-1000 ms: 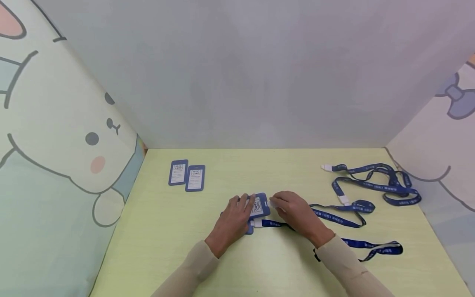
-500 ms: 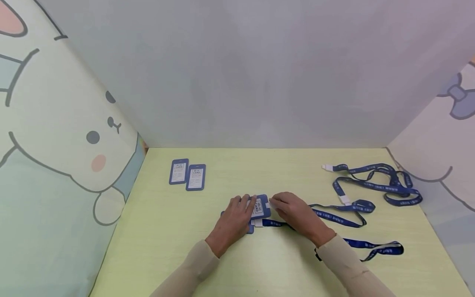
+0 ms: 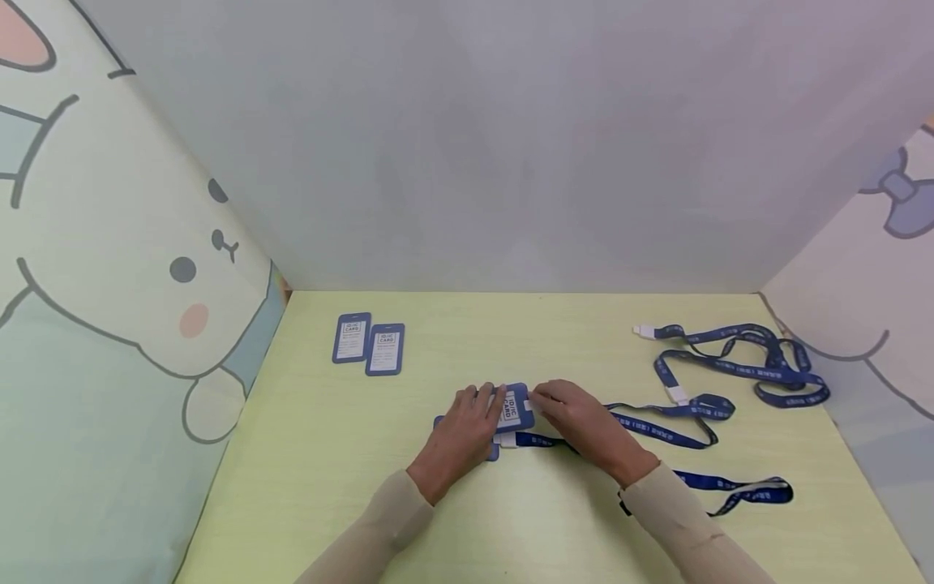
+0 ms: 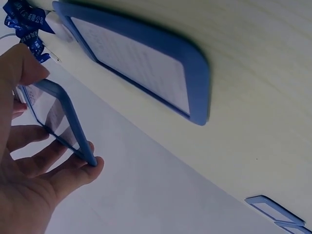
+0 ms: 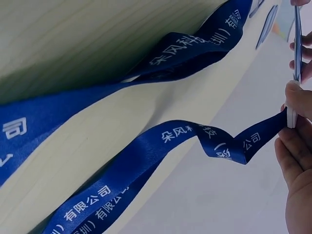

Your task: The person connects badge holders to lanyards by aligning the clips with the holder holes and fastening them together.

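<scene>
My left hand point(image 3: 457, 438) grips a blue card holder point(image 3: 516, 408) by its edges, its slotted end toward the right. In the left wrist view, thumb and fingers hold this holder point(image 4: 73, 122) above the table. My right hand point(image 3: 584, 420) pinches a white clip point(image 5: 291, 112) on a blue lanyard point(image 5: 146, 148), right at the holder's slot, where a bit of white shows. Whether the clip is fastened there I cannot tell. Beneath the left hand lies another card holder point(image 4: 195, 78), with a white clip point(image 3: 506, 439) and lanyard at its end.
Two blue card holders point(image 3: 351, 337) point(image 3: 384, 349) lie side by side at the back left. Two lanyards point(image 3: 759, 370) point(image 3: 679, 392) with white clips are spread at the right. A lanyard loop point(image 3: 766, 491) lies near the right forearm. A grey wall point(image 3: 511, 162) rises behind the table.
The held card holder has shifted slightly down and to the right, closer to the right hand's fingertips. White now shows at its slot. Both hands have otherwise barely moved.
</scene>
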Available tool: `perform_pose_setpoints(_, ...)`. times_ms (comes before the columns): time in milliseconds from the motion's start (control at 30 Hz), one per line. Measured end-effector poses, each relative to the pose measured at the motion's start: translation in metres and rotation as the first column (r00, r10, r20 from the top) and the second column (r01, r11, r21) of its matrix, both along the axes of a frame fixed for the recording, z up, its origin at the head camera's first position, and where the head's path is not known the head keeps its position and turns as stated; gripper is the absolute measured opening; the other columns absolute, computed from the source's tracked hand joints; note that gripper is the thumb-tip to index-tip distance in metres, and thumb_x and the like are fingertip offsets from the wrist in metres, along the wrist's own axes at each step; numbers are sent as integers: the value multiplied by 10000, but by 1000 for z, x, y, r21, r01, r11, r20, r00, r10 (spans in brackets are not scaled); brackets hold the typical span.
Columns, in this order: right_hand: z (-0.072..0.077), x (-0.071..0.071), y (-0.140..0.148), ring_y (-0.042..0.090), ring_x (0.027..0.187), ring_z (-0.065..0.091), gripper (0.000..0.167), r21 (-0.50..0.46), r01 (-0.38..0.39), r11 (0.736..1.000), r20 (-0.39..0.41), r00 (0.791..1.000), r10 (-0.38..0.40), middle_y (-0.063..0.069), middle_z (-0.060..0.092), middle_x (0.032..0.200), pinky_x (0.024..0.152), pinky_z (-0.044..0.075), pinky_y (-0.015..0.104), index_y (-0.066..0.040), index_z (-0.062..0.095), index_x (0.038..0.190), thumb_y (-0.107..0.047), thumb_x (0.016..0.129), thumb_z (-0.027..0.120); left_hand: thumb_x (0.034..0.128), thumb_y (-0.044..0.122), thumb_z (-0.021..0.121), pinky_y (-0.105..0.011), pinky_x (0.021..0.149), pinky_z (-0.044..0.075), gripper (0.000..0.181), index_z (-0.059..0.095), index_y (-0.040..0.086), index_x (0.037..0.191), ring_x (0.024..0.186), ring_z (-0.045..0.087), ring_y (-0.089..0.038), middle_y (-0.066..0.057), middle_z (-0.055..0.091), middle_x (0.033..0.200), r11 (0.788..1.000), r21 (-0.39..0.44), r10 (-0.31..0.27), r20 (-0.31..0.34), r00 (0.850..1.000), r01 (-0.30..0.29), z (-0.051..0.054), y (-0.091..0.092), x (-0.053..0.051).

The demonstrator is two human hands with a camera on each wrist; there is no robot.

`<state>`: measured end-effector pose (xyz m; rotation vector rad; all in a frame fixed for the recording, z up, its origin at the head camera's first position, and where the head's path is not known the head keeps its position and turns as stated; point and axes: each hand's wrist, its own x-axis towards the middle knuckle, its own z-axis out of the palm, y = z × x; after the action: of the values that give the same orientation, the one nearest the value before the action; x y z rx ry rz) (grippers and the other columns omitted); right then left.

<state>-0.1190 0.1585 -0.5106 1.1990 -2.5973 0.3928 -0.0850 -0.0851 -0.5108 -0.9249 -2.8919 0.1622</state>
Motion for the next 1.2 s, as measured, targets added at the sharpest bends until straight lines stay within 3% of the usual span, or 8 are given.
perform_pose_setpoints(233,-2,0,0,219,1105,724,452,-23,16,1000,19,1000,-16,77,740,1175,963,603,340,-55,746,1240,-15,816,898,916,382,831,-385,1126,512,802,482,58,1561,1218,613,-292,-157,586,1429,1000,1,-8,3,1000,8,0,0,-3)
perform_pose_setpoints(533,-8,-8,-7,226,1090,730,424,-37,67,997,55,996,-65,75,747,1178,965,605,345,-60,761,1222,-15,823,895,943,341,804,-369,1123,515,768,467,102,1590,1246,612,-290,-149,578,1461,999,-34,6,46,999,-4,-4,-5,-22)
perform_pose_setpoints(900,-16,-22,-26,226,1038,738,382,-15,70,997,74,995,-68,81,757,1133,946,612,348,-39,771,1207,-37,842,885,946,242,798,-388,1149,492,764,441,106,1607,1279,590,-295,-145,553,1503,998,-64,13,95,995,-6,-9,-16,-38)
perform_pose_setpoints(1200,-17,-27,-40,224,1017,735,353,32,97,995,129,987,-100,82,755,1111,941,612,337,-37,768,1218,-43,877,856,952,201,792,-390,1141,501,745,450,120,1609,1274,585,-301,-139,561,1489,999,-12,37,152,988,-36,-15,-25,-45)
